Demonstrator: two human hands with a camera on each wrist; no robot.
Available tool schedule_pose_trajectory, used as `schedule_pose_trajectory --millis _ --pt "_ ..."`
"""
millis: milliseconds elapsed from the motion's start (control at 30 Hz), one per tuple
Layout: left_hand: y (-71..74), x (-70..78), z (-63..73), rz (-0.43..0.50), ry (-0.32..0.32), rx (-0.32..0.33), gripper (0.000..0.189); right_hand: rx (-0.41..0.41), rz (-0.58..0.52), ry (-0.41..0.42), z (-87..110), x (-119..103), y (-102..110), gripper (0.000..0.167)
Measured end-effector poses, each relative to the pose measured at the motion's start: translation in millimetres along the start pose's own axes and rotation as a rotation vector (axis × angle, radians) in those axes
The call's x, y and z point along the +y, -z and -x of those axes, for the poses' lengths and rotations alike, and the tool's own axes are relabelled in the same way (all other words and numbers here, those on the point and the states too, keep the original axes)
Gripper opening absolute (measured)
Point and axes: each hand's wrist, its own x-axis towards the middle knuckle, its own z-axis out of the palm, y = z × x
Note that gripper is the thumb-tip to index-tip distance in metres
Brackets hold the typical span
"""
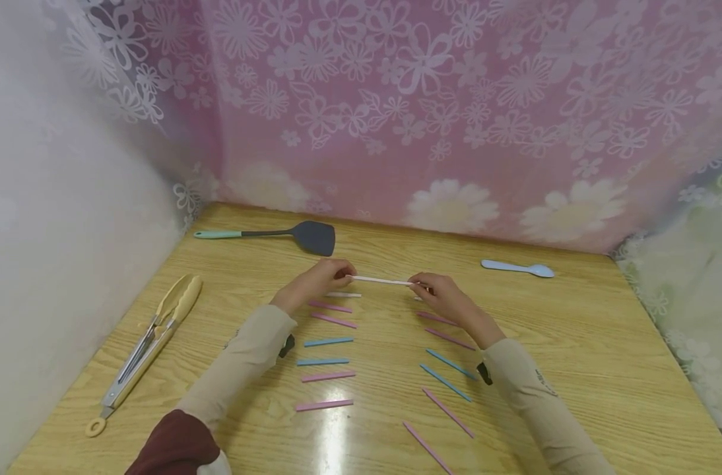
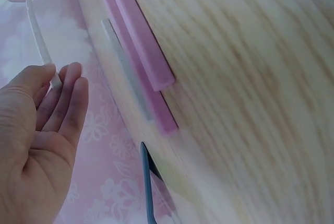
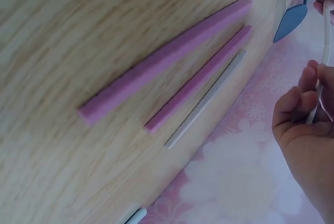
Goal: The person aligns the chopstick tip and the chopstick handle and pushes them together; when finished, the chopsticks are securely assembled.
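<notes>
A thin white straw-like stick point(image 1: 381, 280) is stretched between both hands, raised above the table near its back. My left hand point(image 1: 316, 280) pinches one end between thumb and fingers, its other fingers extended in the left wrist view. The other end is in the grip of my right hand point(image 1: 447, 300), whose fingers are curled. In the right wrist view the white stick point(image 3: 327, 36) bends slightly along its length. Below the left hand lie a white stick point(image 1: 344, 295) and pink sticks point(image 1: 331, 307). More pink sticks point(image 1: 450, 338) lie below the right hand.
Two columns of sticks run toward me, with blue sticks point(image 1: 328, 341) among pink. Tongs point(image 1: 144, 349) lie at left, a dark-headed spatula point(image 1: 313, 237) at back left, a pale blue spoon point(image 1: 518, 268) at back right. A pink flowered curtain point(image 1: 361, 119) hangs behind the wooden table point(image 1: 604, 369).
</notes>
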Motion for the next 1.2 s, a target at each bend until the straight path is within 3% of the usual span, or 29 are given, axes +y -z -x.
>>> schedule_pose_trajectory --millis 200,500,933,1200 --pt "-1.2 0.5 0.0 0.001 -0.034 -0.013 0.029 0.028 0.006 0.021 0.8 -1 0 0.021" --pt "0.4 3.9 -1.2 0.096 0.003 -0.018 0.03 0.08 -0.007 0.092 0.8 1 -1 0.018" --pt "8.0 11.1 -6.3 0.051 -0.088 0.005 0.03 0.108 0.026 0.067 -3.9 1 5 0.017" --pt "7.8 8.0 -8.5 0.023 -0.035 0.003 0.029 0.128 0.038 0.012 -4.3 -2 4 0.019"
